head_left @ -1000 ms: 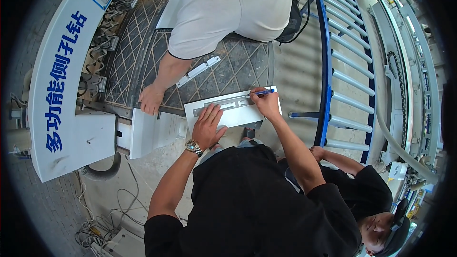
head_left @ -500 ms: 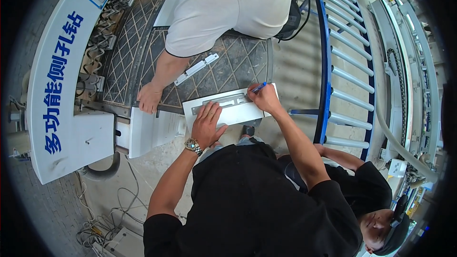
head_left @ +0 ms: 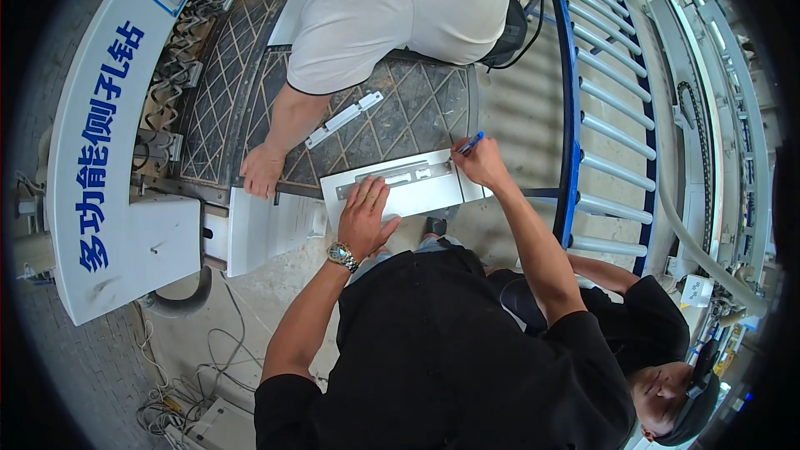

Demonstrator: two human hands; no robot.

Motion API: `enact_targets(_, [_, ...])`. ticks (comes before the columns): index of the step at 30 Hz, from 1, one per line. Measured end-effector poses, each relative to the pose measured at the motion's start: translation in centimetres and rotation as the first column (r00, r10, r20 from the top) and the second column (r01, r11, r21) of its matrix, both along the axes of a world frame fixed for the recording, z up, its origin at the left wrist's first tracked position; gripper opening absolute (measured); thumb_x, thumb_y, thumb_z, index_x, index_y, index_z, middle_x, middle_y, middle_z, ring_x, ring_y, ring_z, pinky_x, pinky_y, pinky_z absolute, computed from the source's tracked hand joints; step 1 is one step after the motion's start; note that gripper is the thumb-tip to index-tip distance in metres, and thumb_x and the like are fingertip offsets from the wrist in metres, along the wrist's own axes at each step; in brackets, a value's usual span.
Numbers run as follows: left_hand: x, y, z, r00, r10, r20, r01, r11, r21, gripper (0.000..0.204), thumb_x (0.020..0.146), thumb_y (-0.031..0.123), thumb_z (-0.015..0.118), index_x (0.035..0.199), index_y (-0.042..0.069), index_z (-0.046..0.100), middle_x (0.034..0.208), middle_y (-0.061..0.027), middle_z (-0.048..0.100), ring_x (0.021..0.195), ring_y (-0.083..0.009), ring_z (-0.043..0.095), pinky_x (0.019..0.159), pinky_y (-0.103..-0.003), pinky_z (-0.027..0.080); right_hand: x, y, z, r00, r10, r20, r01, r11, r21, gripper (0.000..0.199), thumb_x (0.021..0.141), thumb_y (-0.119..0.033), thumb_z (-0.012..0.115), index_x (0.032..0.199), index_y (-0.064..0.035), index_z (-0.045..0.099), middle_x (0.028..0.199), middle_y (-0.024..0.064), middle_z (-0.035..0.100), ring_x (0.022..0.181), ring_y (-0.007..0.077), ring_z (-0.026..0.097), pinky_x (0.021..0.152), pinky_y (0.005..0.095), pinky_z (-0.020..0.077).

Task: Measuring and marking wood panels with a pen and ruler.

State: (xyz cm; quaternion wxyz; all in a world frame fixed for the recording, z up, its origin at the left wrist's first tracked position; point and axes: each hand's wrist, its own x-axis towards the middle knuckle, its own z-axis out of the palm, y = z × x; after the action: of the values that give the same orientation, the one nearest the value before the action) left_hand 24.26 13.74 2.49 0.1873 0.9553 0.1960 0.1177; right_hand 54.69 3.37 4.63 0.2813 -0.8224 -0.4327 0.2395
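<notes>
A white board [head_left: 433, 198] lies at the near edge of the dark worktable, with a grey slotted metal plate [head_left: 443, 168] on top of it. My left hand [head_left: 363, 218], fingers stretched out, presses flat on the plate and board. At the board's right end, my right hand [head_left: 483, 165] grips a blue pen [head_left: 472, 143], its upper end sticking out above the fingers. The pen's tip is hidden by the hand. A thin line crosses the board just below this hand. Farther back on the table rests a narrow silver metal strip with notched ends [head_left: 343, 121].
Across the table a person in a white shirt [head_left: 358, 17] leans in, one hand [head_left: 263, 170] on the table's left edge. A white machine [head_left: 137, 237] with a screen stands left. To the right runs a blue roller conveyor [head_left: 612, 146]; another person [head_left: 642, 325] is lower right.
My right hand has moved a little to the right with the pen, to the board's right end. My left hand has stayed in place on the plate.
</notes>
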Motion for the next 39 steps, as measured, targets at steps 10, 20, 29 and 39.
enact_targets(10, [-0.1, -0.1, -0.3, 1.0, 0.007, 0.002, -0.007, 1.0, -0.013, 0.068, 0.088, 0.042, 0.075, 0.141, 0.001, 0.061, 0.152, -0.0166, 0.055, 0.147, -0.0345, 0.045, 0.123, -0.05, 0.032, -0.1, -0.6, -0.1, 0.995, -0.064, -0.081, 0.066, 0.998, 0.025, 0.02, 0.085, -0.02, 0.072, 0.094, -0.0023, 0.076, 0.078, 0.0193, 0.072, 0.07, 0.0327, 0.072, 0.07, 0.0399, 0.0558])
enact_targets(20, [-0.1, 0.0, -0.2, 1.0, 0.0, 0.0, 0.0, 1.0, -0.009, 0.069, 0.087, 0.041, 0.077, 0.141, 0.001, 0.061, 0.152, -0.0167, 0.056, 0.147, -0.0346, 0.045, 0.122, -0.051, 0.033, -0.5, -0.9, -0.4, 0.983, -0.139, -0.119, 0.143, 0.989, 0.023, 0.02, 0.085, -0.017, 0.072, 0.093, 0.0004, 0.076, 0.074, 0.0164, 0.072, 0.067, 0.0223, 0.07, 0.068, 0.0375, 0.0542])
enact_targets(29, [0.0, 0.0, 0.0, 1.0, -0.003, 0.003, 0.003, 1.0, -0.012, 0.069, 0.087, 0.041, 0.077, 0.141, 0.001, 0.06, 0.152, -0.0168, 0.056, 0.147, -0.0348, 0.046, 0.122, -0.052, 0.033, -0.6, -1.4, -0.3, 0.978, -0.155, -0.14, 0.16, 0.987, 0.022, 0.018, 0.085, -0.017, 0.072, 0.093, -0.0002, 0.075, 0.076, 0.0144, 0.073, 0.068, 0.0209, 0.068, 0.068, 0.0371, 0.054])
enact_targets(39, [0.0, 0.1, 0.0, 1.0, -0.011, -0.007, 0.011, 1.0, -0.02, 0.069, 0.088, 0.04, 0.076, 0.142, 0.0, 0.059, 0.152, -0.0174, 0.055, 0.148, -0.035, 0.044, 0.122, -0.052, 0.033, -1.2, -2.3, -0.8, 0.98, -0.165, -0.109, 0.174, 0.981, 0.08, 0.018, 0.084, -0.017, 0.071, 0.093, -0.002, 0.076, 0.073, 0.012, 0.071, 0.065, 0.0186, 0.064, 0.065, 0.0362, 0.0515])
